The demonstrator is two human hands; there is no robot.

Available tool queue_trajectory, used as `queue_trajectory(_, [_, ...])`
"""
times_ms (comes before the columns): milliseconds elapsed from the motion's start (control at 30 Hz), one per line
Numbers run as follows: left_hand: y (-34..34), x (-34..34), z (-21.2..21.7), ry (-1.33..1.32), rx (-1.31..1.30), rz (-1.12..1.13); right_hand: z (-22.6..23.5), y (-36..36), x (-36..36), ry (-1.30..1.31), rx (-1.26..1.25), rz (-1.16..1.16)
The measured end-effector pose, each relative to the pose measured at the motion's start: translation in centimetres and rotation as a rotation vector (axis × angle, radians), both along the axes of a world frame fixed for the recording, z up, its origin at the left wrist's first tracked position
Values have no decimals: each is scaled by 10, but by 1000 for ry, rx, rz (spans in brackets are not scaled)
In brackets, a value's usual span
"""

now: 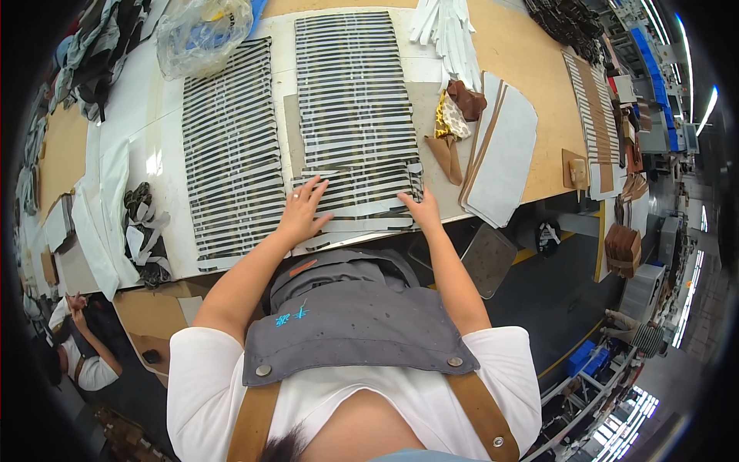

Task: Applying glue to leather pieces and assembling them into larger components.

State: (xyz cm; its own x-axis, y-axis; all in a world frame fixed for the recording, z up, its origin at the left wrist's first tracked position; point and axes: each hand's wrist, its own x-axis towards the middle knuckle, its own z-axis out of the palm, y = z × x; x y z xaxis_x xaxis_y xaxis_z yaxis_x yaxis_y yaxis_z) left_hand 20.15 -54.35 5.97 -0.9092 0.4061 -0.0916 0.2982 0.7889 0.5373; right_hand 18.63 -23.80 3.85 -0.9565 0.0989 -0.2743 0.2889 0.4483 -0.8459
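Two long columns of narrow dark strips with pale bands lie side by side on the work table: the left column (pixel 231 146) and the right column (pixel 354 85). At the near end of the right column my left hand (pixel 305 212) rests flat, its fingers spread over the strips. My right hand (pixel 422 209) is at the right edge of the same column, thumb and finger apart beside a short stack of dark strip pieces (pixel 416 179). Some near strips (pixel 362 209) between my hands lie slightly askew. I see nothing held in either hand.
Right of the columns are large pale panels (pixel 504 150), brown and patterned scraps (pixel 454 115) and white strips (pixel 446 35). A clear plastic bag (pixel 202 38) lies far left. Dark and white scraps (pixel 145 231) sit near left. Another person (pixel 85 350) works at lower left.
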Motion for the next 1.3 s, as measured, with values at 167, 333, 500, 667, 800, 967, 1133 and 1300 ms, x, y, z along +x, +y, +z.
queue_trajectory(167, [10, -41, -13, 119, -10, -11, 15, -8, 8, 85, 10, -81])
queue_trajectory(333, [10, -48, -34, -34, 58, 83, 62, 35, 17, 167, 62, -196])
queue_trajectory(500, [6, -58, -37, -110, 370, 215, 153, 16, 11, 233, 21, -150])
queue_trajectory(667, [-21, -71, -26, -186, 749, 513, 199, -25, 1, 329, -95, 16])
queue_trajectory(800, [-62, -80, -6, -153, 890, 673, 185, -34, -16, 244, -262, 19])
queue_trajectory(967, [-89, -81, 8, -96, 695, 740, 77, -15, -58, 187, -74, -19])
queue_trajectory(1133, [-44, -85, 4, -92, 469, 571, 6, 9, -104, 189, 156, -34])
queue_trajectory(1300, [7, -116, -4, 19, 29, 151, -19, 4, -136, 126, 223, 51])
